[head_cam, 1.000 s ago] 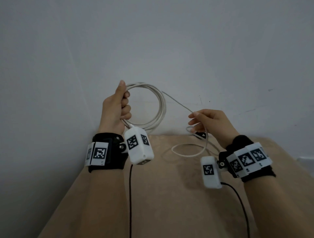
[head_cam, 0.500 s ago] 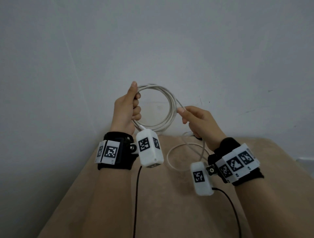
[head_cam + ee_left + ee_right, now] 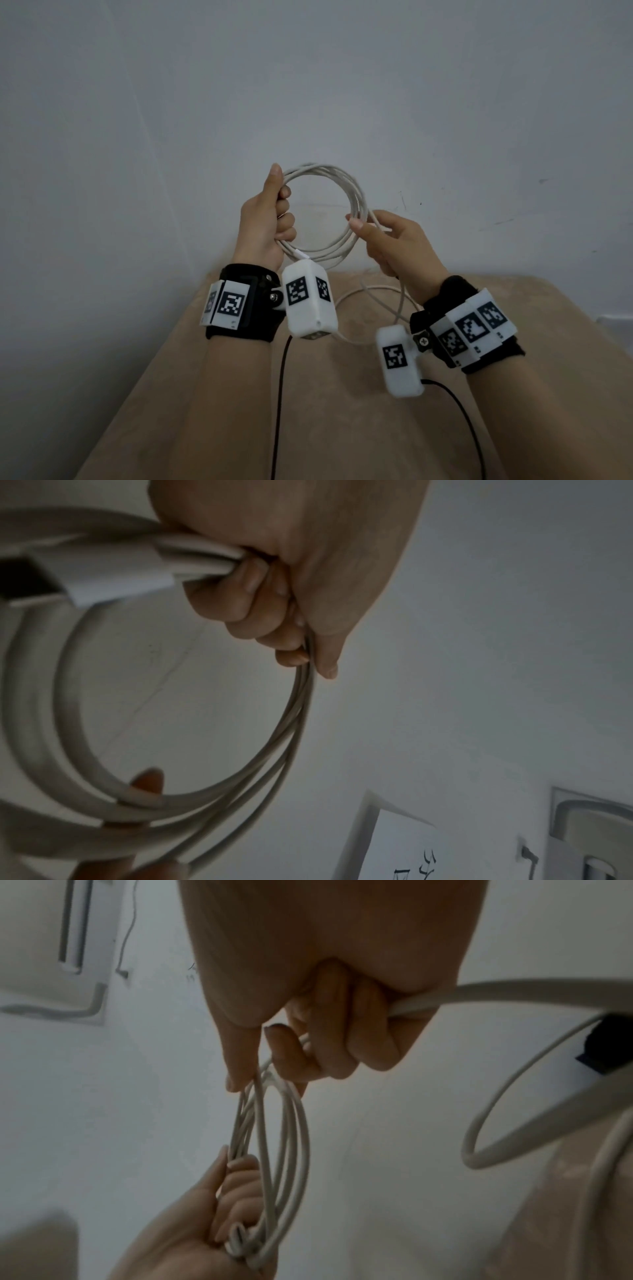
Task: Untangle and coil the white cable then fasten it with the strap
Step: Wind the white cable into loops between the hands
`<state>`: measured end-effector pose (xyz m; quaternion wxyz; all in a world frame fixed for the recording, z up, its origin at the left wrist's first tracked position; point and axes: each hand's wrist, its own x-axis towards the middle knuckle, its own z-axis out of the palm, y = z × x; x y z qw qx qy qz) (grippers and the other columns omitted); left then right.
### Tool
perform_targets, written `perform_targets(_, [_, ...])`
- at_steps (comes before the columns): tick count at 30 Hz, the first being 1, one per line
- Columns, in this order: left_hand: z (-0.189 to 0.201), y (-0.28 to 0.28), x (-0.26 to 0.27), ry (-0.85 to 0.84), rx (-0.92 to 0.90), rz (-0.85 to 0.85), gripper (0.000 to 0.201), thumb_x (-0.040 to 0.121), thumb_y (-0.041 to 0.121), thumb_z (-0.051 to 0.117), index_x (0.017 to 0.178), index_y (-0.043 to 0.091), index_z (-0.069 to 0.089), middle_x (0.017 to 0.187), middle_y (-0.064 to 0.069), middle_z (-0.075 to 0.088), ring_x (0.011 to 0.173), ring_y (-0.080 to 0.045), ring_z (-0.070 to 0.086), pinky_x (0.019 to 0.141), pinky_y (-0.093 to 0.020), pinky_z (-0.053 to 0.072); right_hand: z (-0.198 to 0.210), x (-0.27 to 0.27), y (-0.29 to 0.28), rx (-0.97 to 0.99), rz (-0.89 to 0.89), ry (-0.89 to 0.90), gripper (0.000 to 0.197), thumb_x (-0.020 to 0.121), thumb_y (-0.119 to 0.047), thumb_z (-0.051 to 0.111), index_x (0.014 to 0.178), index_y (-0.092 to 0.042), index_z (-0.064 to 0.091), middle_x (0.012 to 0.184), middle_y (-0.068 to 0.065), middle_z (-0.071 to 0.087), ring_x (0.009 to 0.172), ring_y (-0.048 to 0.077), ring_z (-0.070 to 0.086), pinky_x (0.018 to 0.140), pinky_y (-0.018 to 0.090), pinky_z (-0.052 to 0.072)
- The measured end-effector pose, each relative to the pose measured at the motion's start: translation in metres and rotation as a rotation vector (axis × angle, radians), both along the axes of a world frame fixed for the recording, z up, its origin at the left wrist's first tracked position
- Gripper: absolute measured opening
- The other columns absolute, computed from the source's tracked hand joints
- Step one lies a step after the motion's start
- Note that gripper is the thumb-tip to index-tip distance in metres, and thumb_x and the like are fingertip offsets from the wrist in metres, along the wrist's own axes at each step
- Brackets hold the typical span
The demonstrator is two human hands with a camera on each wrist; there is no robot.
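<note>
- White cable (image 3: 346, 205) hangs coiled in the air above the beige counter (image 3: 342, 428); my left hand (image 3: 263, 222) is fisted round the loops.
- My right hand (image 3: 394, 246) pinches the newest turn against the coil; the loose tail (image 3: 363, 294) trails to the counter.
- If my left grip slackens, the loops could spring apart.
- A twist in the tail may kink the next turn.
</note>
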<state>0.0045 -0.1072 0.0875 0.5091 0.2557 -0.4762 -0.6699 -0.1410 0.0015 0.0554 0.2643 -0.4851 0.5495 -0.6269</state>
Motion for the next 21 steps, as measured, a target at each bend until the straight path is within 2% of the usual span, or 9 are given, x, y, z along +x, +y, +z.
perform_targets(2, [0.0, 0.0, 0.0, -0.021, -0.015, -0.009, 0.039, 0.093, 0.047, 0.055, 0.068, 0.019, 0.045, 0.049, 0.01, 0.025, 0.037, -0.004, 0.017, 0.035, -0.018, 0.014, 0.0, -0.004, 0.0, -0.024, -0.016, -0.029, 0.02, 0.085, -0.032, 0.068, 0.095, -0.015, 0.068, 0.042, -0.016, 0.037, 0.036, 0.002, 0.031, 0.037, 0.016, 0.022])
perform_targets(3, [0.0, 0.001, -0.001, -0.024, -0.02, -0.016, 0.038, 0.093, 0.047, 0.055, 0.068, 0.019, 0.045, 0.049, 0.01, 0.025, 0.037, -0.004, 0.017, 0.036, -0.018, 0.014, 0.0, -0.005, 0.0, -0.028, -0.02, -0.036, 0.021, 0.085, -0.031, 0.068, 0.095, -0.013, 0.069, 0.042, -0.016, 0.038, 0.035, 0.002, 0.031, 0.036, 0.015, 0.022])
perform_targets(7, [0.0, 0.004, -0.007, -0.045, -0.047, -0.044, 0.038, 0.093, 0.046, 0.054, 0.068, 0.019, 0.045, 0.05, 0.01, 0.024, 0.037, -0.004, 0.016, 0.036, -0.018, 0.013, -0.004, -0.005, -0.004, -0.052, -0.054, -0.004, 0.033, 0.087, -0.027, 0.067, 0.081, 0.005, 0.059, 0.048, -0.011, 0.031, 0.039, 0.004, 0.024, 0.038, 0.015, 0.023])
perform_targets(9, [0.001, 0.004, -0.008, -0.036, -0.044, -0.056, 0.038, 0.093, 0.046, 0.054, 0.068, 0.019, 0.045, 0.05, 0.01, 0.024, 0.037, -0.004, 0.016, 0.036, -0.018, 0.013, -0.006, -0.005, -0.006, -0.055, -0.075, 0.016, 0.041, 0.09, -0.026, 0.064, 0.083, 0.013, 0.057, 0.05, -0.01, 0.035, 0.043, 0.004, 0.029, 0.043, 0.014, 0.027])
perform_targets(10, [0.001, 0.005, -0.008, -0.024, -0.035, -0.066, 0.038, 0.094, 0.046, 0.054, 0.068, 0.019, 0.044, 0.05, 0.01, 0.024, 0.037, -0.004, 0.016, 0.036, -0.018, 0.013, -0.006, -0.005, -0.006, -0.05, -0.072, 0.016, 0.037, 0.091, -0.027, 0.061, 0.084, 0.009, 0.062, 0.051, -0.012, 0.044, 0.047, 0.003, 0.036, 0.047, 0.015, 0.031])
perform_targets(12, [0.001, 0.005, -0.009, -0.001, -0.016, -0.094, 0.038, 0.094, 0.046, 0.053, 0.069, 0.019, 0.044, 0.049, 0.01, 0.024, 0.036, -0.003, 0.016, 0.035, -0.017, 0.013, -0.006, -0.005, -0.006, -0.041, -0.027, -0.009, 0.026, 0.094, -0.028, 0.057, 0.081, -0.008, 0.068, 0.066, -0.012, 0.06, 0.061, 0.003, 0.051, 0.057, 0.021, 0.041])
perform_targets(15, [0.0, 0.005, -0.01, 0.03, 0.011, -0.134, 0.039, 0.094, 0.047, 0.053, 0.069, 0.019, 0.044, 0.05, 0.01, 0.024, 0.037, -0.003, 0.016, 0.035, -0.017, 0.013, -0.005, -0.005, -0.007, -0.057, 0.09, -0.087, 0.026, 0.098, -0.025, 0.048, 0.087, -0.009, 0.065, 0.084, -0.003, 0.071, 0.076, 0.01, 0.062, 0.068, 0.023, 0.051])
perform_targets(17, [-0.001, 0.005, -0.012, 0.043, 0.035, -0.159, 0.039, 0.093, 0.048, 0.053, 0.068, 0.019, 0.044, 0.05, 0.01, 0.025, 0.036, -0.003, 0.017, 0.035, -0.017, 0.014, -0.003, -0.005, -0.007, -0.088, 0.152, -0.171, 0.026, 0.1, -0.02, 0.043, 0.084, -0.009, 0.058, 0.077, -0.002, 0.071, 0.077, 0.016, 0.065, 0.069, 0.025, 0.053])
perform_targets(21, [-0.005, 0.002, -0.014, 0.029, 0.109, -0.226, 0.04, 0.095, 0.047, 0.051, 0.068, 0.018, 0.043, 0.045, 0.01, 0.026, 0.034, -0.003, 0.02, 0.035, -0.015, 0.018, -0.002, -0.006, -0.008, -0.151, 0.246, -0.361, 0.025, 0.102, -0.016, 0.037, 0.081, -0.01, 0.049, 0.058, -0.003, 0.056, 0.069, 0.019, 0.065, 0.076, 0.029, 0.051])
